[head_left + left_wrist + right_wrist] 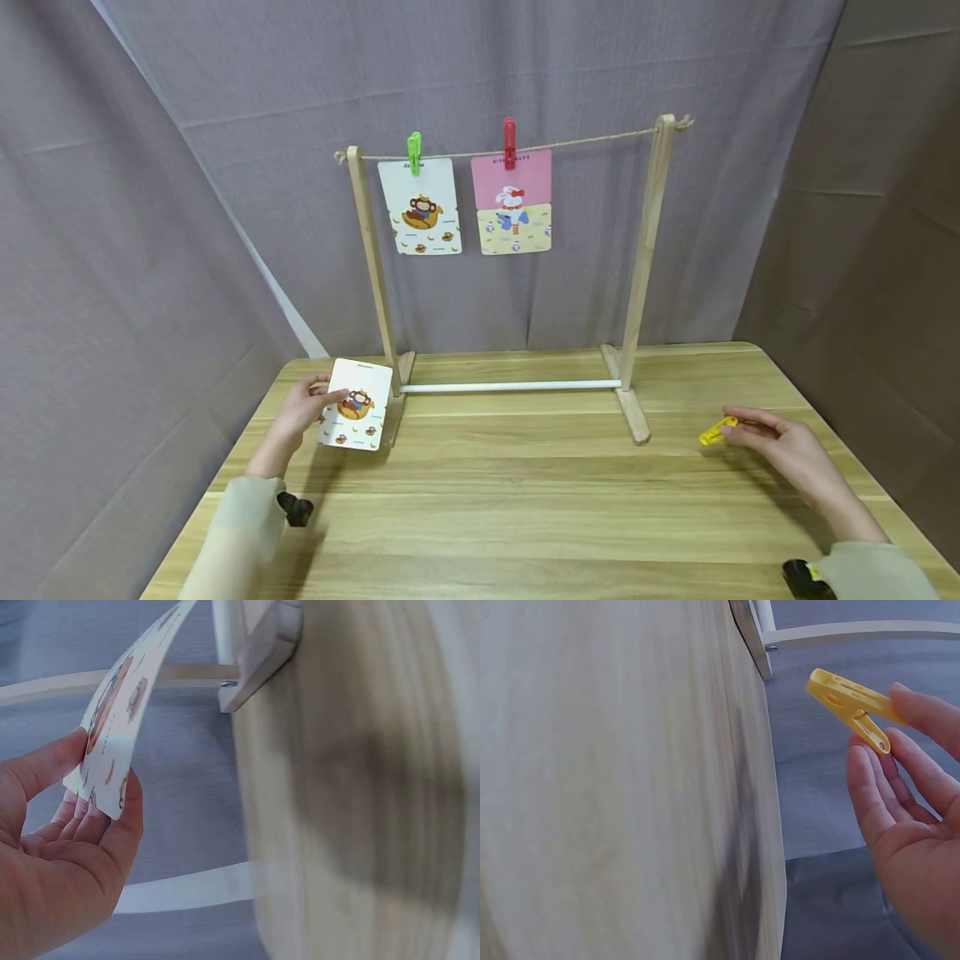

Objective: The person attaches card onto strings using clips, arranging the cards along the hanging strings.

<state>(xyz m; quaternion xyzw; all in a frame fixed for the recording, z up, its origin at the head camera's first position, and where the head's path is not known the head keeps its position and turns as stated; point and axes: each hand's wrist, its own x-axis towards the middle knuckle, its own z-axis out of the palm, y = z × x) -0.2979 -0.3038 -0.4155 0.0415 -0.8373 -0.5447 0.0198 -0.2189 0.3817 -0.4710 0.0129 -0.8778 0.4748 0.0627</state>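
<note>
At the left, my left hand (300, 410) pinches a white card (372, 429) with a monkey-and-banana print, thumb on its face and fingers behind. The left wrist view shows that card (112, 742) slightly bowed, held above the table. On the right, my right hand (780, 446) holds a yellow clothespin (717, 431) by its handle ends, between thumb and fingers. In the right wrist view the clothespin (847, 705) points away from the palm, and nothing is clipped in it.
A wooden stand (647, 250) carries a rope (592, 141) between two posts. A green clothespin (414, 154) holds a monkey card (420, 183) there, and a red clothespin (510, 143) holds a pink-and-yellow rabbit card (517, 242). A white rod (510, 387) joins the feet above the wooden table (495, 500).
</note>
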